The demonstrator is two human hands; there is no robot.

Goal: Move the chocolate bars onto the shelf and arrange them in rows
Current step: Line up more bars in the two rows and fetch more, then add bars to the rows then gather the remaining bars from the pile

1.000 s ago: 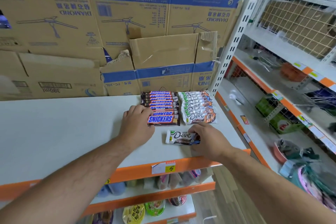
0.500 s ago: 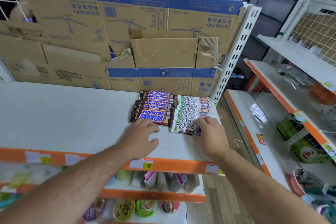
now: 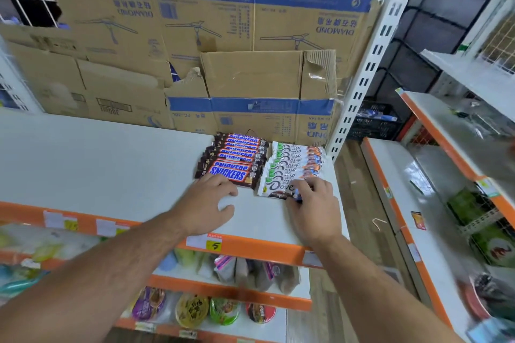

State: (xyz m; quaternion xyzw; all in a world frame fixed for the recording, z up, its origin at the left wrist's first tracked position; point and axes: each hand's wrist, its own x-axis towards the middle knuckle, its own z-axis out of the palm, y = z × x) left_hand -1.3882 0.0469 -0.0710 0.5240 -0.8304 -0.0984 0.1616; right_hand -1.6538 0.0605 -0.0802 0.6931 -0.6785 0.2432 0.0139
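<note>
**Two rows at the right end of the shelf**

The white shelf with its orange front edge lies bare to my left. My left hand rests on it palm down, fingers loose and spread, gripping nothing; the fingertips sit right at the near edge of the front bar in the Snickers row. That row runs from my fingers back toward the cardboard boxes standing behind the shelf, each bar overlapping the next. Just to its right, side by side with it, lies the Dove row, laid the same way. My right hand is curled onto the right end of the front Dove bar, pinching it where it lies flat on the shelf against its row. Right of that stands the slotted shelf post.
</note>
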